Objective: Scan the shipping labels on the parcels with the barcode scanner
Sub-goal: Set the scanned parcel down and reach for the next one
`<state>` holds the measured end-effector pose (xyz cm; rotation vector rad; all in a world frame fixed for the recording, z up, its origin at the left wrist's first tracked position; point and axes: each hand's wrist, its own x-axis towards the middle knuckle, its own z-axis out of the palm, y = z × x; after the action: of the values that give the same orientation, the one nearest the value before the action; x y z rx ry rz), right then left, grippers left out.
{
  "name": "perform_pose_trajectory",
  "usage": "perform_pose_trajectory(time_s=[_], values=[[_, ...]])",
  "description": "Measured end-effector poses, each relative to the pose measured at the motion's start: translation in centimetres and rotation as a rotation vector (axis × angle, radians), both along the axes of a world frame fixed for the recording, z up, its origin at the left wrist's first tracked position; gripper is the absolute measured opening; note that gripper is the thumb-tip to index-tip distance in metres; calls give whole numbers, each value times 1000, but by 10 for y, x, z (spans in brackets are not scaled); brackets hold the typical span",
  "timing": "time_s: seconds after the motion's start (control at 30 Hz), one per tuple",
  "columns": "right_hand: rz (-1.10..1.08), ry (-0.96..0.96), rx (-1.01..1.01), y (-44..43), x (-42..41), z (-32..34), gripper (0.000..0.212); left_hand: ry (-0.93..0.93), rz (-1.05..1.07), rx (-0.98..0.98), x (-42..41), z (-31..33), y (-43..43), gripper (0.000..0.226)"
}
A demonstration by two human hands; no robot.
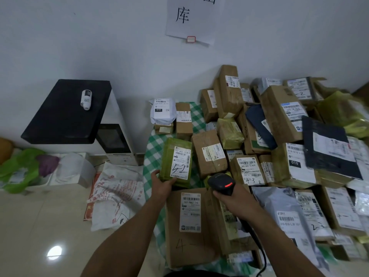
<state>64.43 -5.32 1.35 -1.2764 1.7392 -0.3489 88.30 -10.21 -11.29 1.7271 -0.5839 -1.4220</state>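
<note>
A white paper sheet (189, 17) on the wall bears a large black "库". On the green padded parcel (169, 156), a white label reads "502-602-12 815", with "5-2" handwritten. The large brown cardboard box (179, 246) has a label reading "507-P802 170" — "4-1" is penned below. The small brown cardboard box (250, 168) reads "502-602-12-815"; the white plastic mailer bag (162, 111) "010"; the grey plastic mailer (279, 202) "010-010-L30 551".

white paper wall sign (189, 19): top cut off | black barcode scanner (221, 183): grip hidden in right hand (236, 203) | black flat mailer (327, 163): label blurred
</note>
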Motion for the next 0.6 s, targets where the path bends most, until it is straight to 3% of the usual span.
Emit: perform_pose_trajectory(time_s=[0.23, 0.4, 0.6], values=[[21, -32, -22, 5, -4, 4, 52, 26, 20, -160, 6, 19, 18, 91], [37, -96, -57, 16, -5, 25, 28, 14, -43, -224, 4, 31, 39, 97], [81, -171, -119, 22, 3, 46, 45, 16, -91, -272, -3, 42, 52, 104]])
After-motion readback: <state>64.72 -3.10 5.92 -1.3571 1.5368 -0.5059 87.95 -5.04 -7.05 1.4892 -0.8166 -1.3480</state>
